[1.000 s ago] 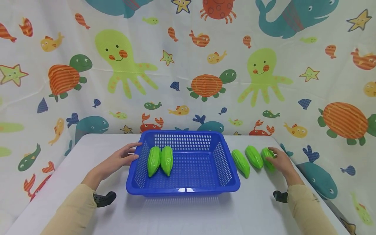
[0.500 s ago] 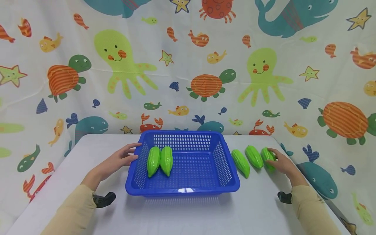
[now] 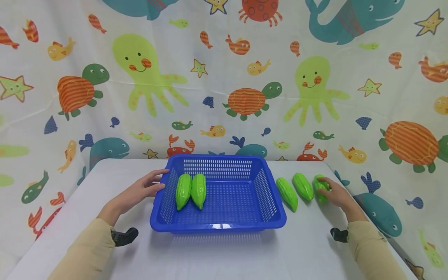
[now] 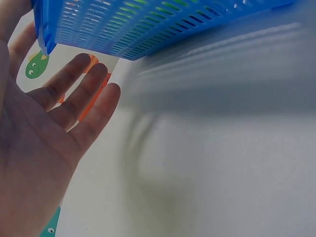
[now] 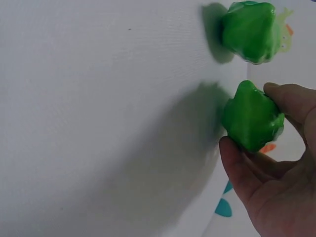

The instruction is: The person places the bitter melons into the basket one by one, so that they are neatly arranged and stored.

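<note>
While the left hand (image 3: 141,189) lies with straight, relaxed fingers against the left rim of the blue basket (image 3: 266,194), holding nothing, the right hand (image 3: 334,193) is curled round the outermost green gourd (image 3: 319,186) at the right side of the white table (image 3: 224,252). In the right wrist view the thumb and fingers (image 5: 291,101) pinch this gourd (image 5: 252,118) from both sides, and it looks raised a little off the table, with its shadow below it. A second gourd (image 3: 302,186) lies just beside it on the table, and a third gourd (image 3: 287,193) lies between that one and the basket's right wall, close to the wall but not touching it. Two more gourds (image 3: 191,190) lie side by side, touching, on the basket floor near its left wall. In the left wrist view the open palm (image 4: 34,163) sits just below the basket's corner (image 4: 47,29). Behind the table hangs a cloth with sea animals (image 3: 140,70).
</note>
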A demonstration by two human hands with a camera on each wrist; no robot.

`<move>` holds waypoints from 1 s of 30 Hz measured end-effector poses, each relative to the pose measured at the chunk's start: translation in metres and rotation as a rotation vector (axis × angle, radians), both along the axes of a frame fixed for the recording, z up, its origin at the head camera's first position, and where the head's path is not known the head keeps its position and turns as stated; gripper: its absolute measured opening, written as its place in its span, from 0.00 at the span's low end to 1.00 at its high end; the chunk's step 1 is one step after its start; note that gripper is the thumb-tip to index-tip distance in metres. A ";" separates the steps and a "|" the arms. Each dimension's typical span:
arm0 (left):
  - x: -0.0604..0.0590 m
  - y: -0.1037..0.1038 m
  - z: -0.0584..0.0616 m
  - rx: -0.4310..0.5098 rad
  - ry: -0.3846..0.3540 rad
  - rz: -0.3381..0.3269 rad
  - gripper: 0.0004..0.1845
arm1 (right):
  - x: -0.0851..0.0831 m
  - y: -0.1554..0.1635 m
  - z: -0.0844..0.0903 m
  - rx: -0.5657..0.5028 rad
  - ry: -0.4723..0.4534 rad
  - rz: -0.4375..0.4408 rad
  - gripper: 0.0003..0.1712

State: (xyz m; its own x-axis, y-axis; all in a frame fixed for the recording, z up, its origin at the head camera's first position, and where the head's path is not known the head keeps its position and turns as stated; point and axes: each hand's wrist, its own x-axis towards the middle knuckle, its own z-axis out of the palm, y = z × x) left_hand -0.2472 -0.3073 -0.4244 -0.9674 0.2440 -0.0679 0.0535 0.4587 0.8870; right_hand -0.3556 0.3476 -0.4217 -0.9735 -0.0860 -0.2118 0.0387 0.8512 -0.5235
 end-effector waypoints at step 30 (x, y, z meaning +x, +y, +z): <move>-0.001 0.000 0.000 -0.001 -0.008 0.005 0.35 | 0.011 -0.090 0.072 -0.260 0.200 0.100 0.37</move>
State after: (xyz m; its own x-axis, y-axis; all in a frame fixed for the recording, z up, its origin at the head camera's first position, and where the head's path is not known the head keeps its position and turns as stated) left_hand -0.2483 -0.3075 -0.4241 -0.9681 0.2390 -0.0755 0.0443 0.4598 0.8869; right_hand -0.3442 0.2573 -0.3496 -0.9776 -0.2093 0.0245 -0.1639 0.6822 -0.7125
